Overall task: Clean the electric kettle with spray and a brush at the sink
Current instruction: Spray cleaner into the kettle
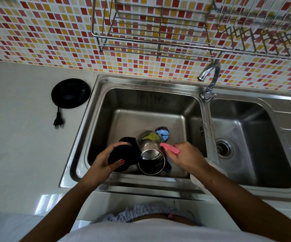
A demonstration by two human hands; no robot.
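The left hand [109, 158] hides the kettle [150, 151] handle; the brush [170, 148] head inside the kettle is blurred.

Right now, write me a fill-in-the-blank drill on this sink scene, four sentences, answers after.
1. The kettle lies in the ____ basin of the sink.
2. The right hand holds a brush with a ____ handle.
3. The left hand grips the kettle's black ____.
4. The kettle base sits on the ____.

Answers: left; pink; lid; counter

At mid-left, the pale table [19, 137] carried a round black kettle base [71, 93] with its plug [58, 122] lying beside.
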